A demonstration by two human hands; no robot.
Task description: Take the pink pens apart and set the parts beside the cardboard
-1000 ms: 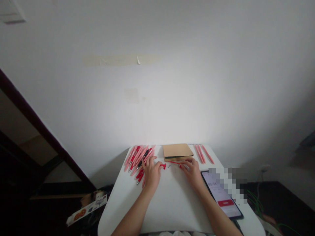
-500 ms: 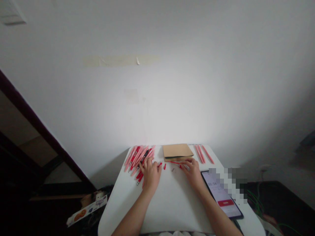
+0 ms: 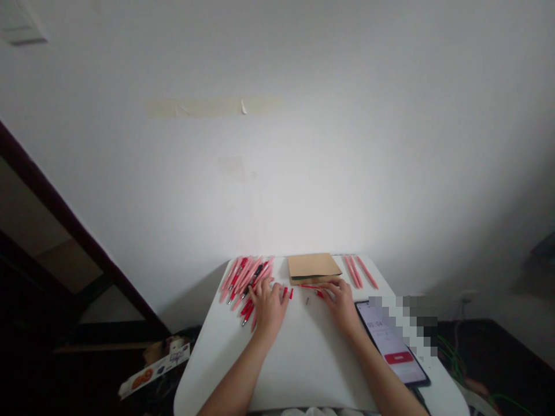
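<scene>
My left hand (image 3: 269,306) is over the near right edge of a pile of pink and red pens (image 3: 247,277). Its thumb and forefinger close on a short red pen part (image 3: 285,292). Just right of that, another small red piece (image 3: 291,293) lies on the white table (image 3: 307,358). My right hand (image 3: 340,303) has its fingers bent around a red pen part (image 3: 319,293), mostly hidden under them. A thin red refill (image 3: 307,286) sticks out leftward by its fingertips. Between my hands rests a tiny metallic piece (image 3: 307,301), perhaps a spring.
A brown notebook (image 3: 314,266) lies at the table's back, by the wall. Several pink pens (image 3: 353,271) are set apart at the back right. A phone (image 3: 390,341) with a lit timer screen sits right of my right forearm.
My left hand has shifted slightly right with its red part, closer to the small loose red piece. The right hand has hardly moved.
</scene>
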